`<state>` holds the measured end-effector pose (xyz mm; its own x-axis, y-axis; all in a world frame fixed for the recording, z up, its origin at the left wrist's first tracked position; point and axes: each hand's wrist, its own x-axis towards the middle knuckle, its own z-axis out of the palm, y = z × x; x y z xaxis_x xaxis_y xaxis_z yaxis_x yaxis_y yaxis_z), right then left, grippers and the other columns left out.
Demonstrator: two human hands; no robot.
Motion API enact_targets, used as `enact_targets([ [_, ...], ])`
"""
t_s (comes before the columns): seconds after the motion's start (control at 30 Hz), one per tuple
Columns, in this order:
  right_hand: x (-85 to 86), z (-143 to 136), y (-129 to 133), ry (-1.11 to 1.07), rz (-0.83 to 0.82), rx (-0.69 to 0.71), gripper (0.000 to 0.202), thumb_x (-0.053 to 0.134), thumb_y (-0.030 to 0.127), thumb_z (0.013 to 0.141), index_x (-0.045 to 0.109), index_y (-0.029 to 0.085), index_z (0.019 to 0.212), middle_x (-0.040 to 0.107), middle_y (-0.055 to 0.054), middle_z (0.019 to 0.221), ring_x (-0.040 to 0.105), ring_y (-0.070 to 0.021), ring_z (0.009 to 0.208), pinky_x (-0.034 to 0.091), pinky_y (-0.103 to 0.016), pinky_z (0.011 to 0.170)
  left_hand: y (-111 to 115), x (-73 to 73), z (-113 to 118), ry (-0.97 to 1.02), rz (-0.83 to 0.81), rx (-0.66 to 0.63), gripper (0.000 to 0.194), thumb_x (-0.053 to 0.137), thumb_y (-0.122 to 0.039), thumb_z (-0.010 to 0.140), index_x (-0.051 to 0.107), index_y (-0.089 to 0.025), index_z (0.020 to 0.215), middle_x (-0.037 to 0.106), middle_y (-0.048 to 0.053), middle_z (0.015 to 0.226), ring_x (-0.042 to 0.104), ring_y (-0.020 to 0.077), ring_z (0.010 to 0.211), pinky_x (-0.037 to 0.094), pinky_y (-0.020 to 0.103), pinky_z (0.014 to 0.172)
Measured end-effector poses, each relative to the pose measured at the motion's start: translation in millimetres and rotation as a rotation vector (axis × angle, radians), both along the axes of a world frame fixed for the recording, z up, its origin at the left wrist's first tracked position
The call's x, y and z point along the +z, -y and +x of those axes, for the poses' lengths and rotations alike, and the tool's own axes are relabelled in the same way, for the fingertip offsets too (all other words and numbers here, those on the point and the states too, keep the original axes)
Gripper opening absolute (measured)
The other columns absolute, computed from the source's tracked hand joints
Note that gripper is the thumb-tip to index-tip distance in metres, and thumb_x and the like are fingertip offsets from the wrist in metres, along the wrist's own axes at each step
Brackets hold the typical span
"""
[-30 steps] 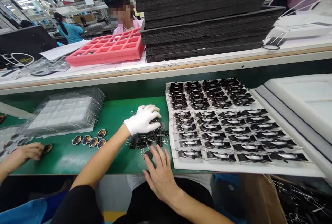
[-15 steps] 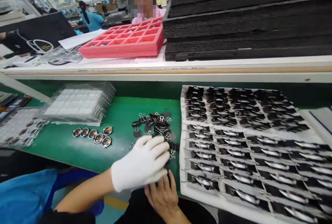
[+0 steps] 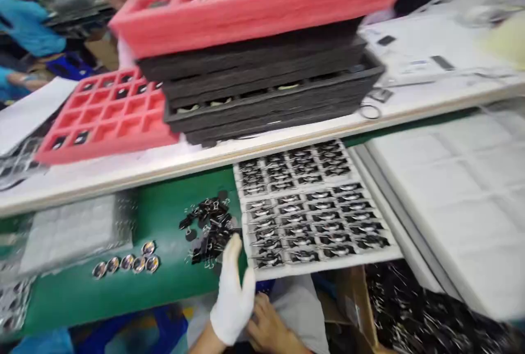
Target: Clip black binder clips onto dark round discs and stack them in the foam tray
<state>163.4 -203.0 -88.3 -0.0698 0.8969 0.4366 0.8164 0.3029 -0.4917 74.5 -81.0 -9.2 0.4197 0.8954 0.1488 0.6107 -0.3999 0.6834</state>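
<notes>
Glossy black, silver-handled clips (image 3: 216, 238) lie jumbled beside the gloved left hand (image 3: 233, 302), thumb and forefinger apart; the blurred right hand's (image 3: 268, 324) finger state I cannot tell.

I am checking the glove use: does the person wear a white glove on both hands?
No, only the left hand wears a white glove, while the right hand is bare.

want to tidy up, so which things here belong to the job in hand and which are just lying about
Likely part of the job:
pile of black clips by the gloved left hand
filled white tray

Apparently just lying about:
white sheet and dark ring, both on the shelf
</notes>
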Motion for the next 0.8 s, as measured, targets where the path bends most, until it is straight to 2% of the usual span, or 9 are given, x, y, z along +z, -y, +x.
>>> enact_targets([
  [0.07, 10.1, 39.9, 20.3, -0.053, 0.151, -0.194, 0.030, 0.057, 0.019, 0.082, 0.069, 0.034, 0.106, 0.067, -0.002, 0.099, 0.064, -0.0206, 0.085, 0.057, -0.038, 0.075, -42.1, 2.4, 24.3, 0.054, -0.158, 0.148, 0.061, 0.041, -0.033, 0.104, 0.025, -0.022, 0.162, 0.035, 0.016, 0.165, 0.039, 0.0270, 0.152, 0.040, 0.052, 0.123],
  [0.1, 14.5, 67.9, 28.2, -0.068, 0.207, -0.363, 0.028, 0.056, 0.014, 0.083, 0.067, 0.030, 0.103, 0.065, -0.004, 0.100, 0.064, -0.0208, 0.088, 0.057, -0.038, 0.078, -64.1, 2.2, 37.1, 0.083, -0.234, 0.215, 0.059, 0.040, -0.039, 0.105, 0.028, -0.021, 0.160, 0.036, 0.016, 0.165, 0.039, 0.0265, 0.152, 0.038, 0.050, 0.124],
  [0.17, 21.9, 137.2, 36.5, -0.079, 0.094, -0.730, 0.027, 0.061, 0.016, 0.087, 0.064, 0.024, 0.113, 0.064, -0.011, 0.111, 0.062, -0.0272, 0.107, 0.055, -0.046, 0.090, -103.0, 1.0, 62.0, 0.036, -0.394, 0.363, 0.061, 0.037, -0.050, 0.105, 0.033, -0.017, 0.157, 0.039, 0.017, 0.164, 0.039, 0.0256, 0.152, 0.034, 0.043, 0.127],
  [0.2, 24.7, 175.0, 35.9, -0.106, 0.045, -0.862, 0.027, 0.059, 0.021, 0.091, 0.063, 0.021, 0.117, 0.064, -0.014, 0.117, 0.060, -0.0310, 0.115, 0.051, -0.052, 0.097, -117.8, 0.5, 73.2, -0.035, -0.469, 0.389, 0.062, 0.034, -0.052, 0.105, 0.035, -0.015, 0.155, 0.040, 0.018, 0.163, 0.038, 0.0253, 0.152, 0.033, 0.041, 0.127],
  [0.27, 27.6, 246.5, 25.0, -0.245, -0.066, -1.002, 0.033, 0.049, 0.032, 0.098, 0.059, 0.015, 0.124, 0.062, -0.021, 0.124, 0.055, -0.0342, 0.125, 0.043, -0.058, 0.106, -136.8, 1.0, 92.4, -0.094, -0.526, 0.409, 0.060, 0.034, -0.050, 0.105, 0.041, -0.011, 0.150, 0.047, 0.019, 0.158, 0.043, 0.0262, 0.150, 0.032, 0.041, 0.127],
  [0.37, 25.1, 320.4, -5.6, -0.396, -0.256, -0.960, 0.050, 0.033, 0.044, 0.103, 0.055, 0.009, 0.131, 0.062, -0.026, 0.128, 0.057, -0.0336, 0.124, 0.044, -0.055, 0.107, -145.4, 5.2, 114.8, -0.141, -0.553, 0.444, 0.053, 0.035, -0.044, 0.104, 0.048, -0.009, 0.142, 0.055, 0.019, 0.151, 0.050, 0.0263, 0.144, 0.034, 0.040, 0.125],
  [0.5, 17.9, 358.6, -41.6, -0.438, -0.462, -0.847, 0.067, 0.032, 0.056, 0.101, 0.052, 0.005, 0.139, 0.059, -0.030, 0.136, 0.056, -0.0361, 0.129, 0.044, -0.051, 0.107, -148.5, 8.4, 135.8, -0.253, -0.575, 0.561, 0.049, 0.034, -0.042, 0.105, 0.056, -0.007, 0.132, 0.061, 0.021, 0.143, 0.054, 0.0280, 0.140, 0.040, 0.035, 0.119],
  [0.63, 15.8, 373.1, -66.9, -0.497, -0.686, -0.825, 0.076, 0.021, 0.058, 0.102, 0.051, 0.001, 0.141, 0.060, -0.032, 0.136, 0.058, -0.0375, 0.129, 0.043, -0.048, 0.108, -154.3, 0.1, 145.2, -0.393, -0.623, 0.679, 0.057, 0.044, -0.055, 0.102, 0.065, -0.004, 0.116, 0.068, 0.025, 0.129, 0.062, 0.0312, 0.130, 0.043, 0.040, 0.114],
  [0.8, 16.1, 379.0, -91.2, -0.502, -0.879, -0.908, 0.086, 0.017, 0.067, 0.098, 0.054, 0.000, 0.138, 0.064, -0.036, 0.127, 0.062, -0.0422, 0.123, 0.045, -0.054, 0.102, -161.5, -10.4, 143.3, -0.423, -0.694, 0.777, 0.053, 0.056, -0.058, 0.098, 0.065, -0.013, 0.125, 0.068, 0.013, 0.129, 0.064, 0.0252, 0.121, 0.047, 0.051, 0.109],
])
